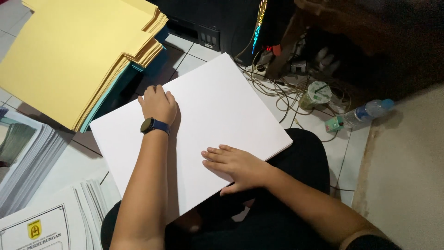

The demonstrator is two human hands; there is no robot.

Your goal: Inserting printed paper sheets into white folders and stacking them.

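1. At the far left we see grey-edged stacks of printed paper (21, 157) fanned out on the tiled floor (83, 159), and below them more sheets bearing a yellow crest (46, 227).
2. Above these lies a thick pile of yellow sheets (69, 51) with a teal layer beneath it; nobody's hand is on it.
3. Our left hand (158, 104), a dark watch (154, 125) on its wrist, rests on the far left part of the white sheet stack (222, 111). Its fingers are curled and close together near the stack's upper edge; we cannot tell whether they pinch a sheet or only press.
4. The white sheet stack lies tilted across our lap, one corner toward the dark equipment, another over our knee. Its edges look squared and its top face is blank.
5. Our right hand (236, 166) lies flat on the stack's near right part, fingers stretched and slightly apart, pressing and clamping nothing.
6. We judge the stack gathered and steadied, with no sheet lifted off yet; whatever is to be done sheet by sheet looks barely begun.
7. To the right are tangled cables (282, 92), a lidded cup (317, 95) and a plastic bottle (365, 113) lying on its side.
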